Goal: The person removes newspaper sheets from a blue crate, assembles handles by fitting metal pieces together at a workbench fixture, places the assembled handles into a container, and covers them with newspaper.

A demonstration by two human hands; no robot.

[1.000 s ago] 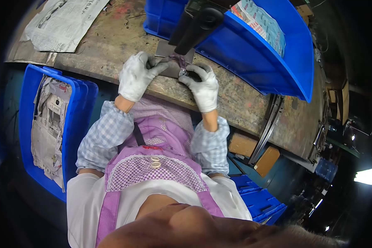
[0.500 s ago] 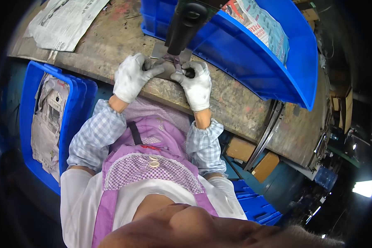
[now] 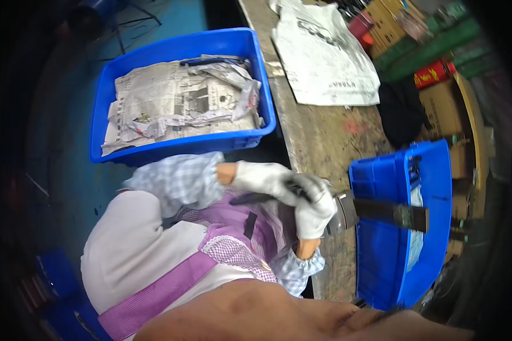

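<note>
My left hand (image 3: 264,179), in a white glove, reaches across from the left and meets my right hand (image 3: 317,213) at the bench edge. Both gloves are blurred by motion, and their fingers are curled together. Between them is a dark elongated piece (image 3: 250,199), whose black end sticks out below my left hand over the apron. Its exact kind cannot be made out. Just right of my right hand are a metal block (image 3: 345,210) and the dark machine arm (image 3: 389,214).
A blue bin (image 3: 182,150) lined with newspaper, with a dark strip inside, stands left of the bench. Another blue bin (image 3: 375,256) stands on the bench beyond the machine. Printed paper (image 3: 324,62) lies on the worn bench (image 3: 301,122). Cardboard boxes (image 3: 441,111) stand behind.
The view has swung left, bringing the newspaper-lined bin fully into sight. My hands have come away from the plate under the machine and closed together around a dark piece.
</note>
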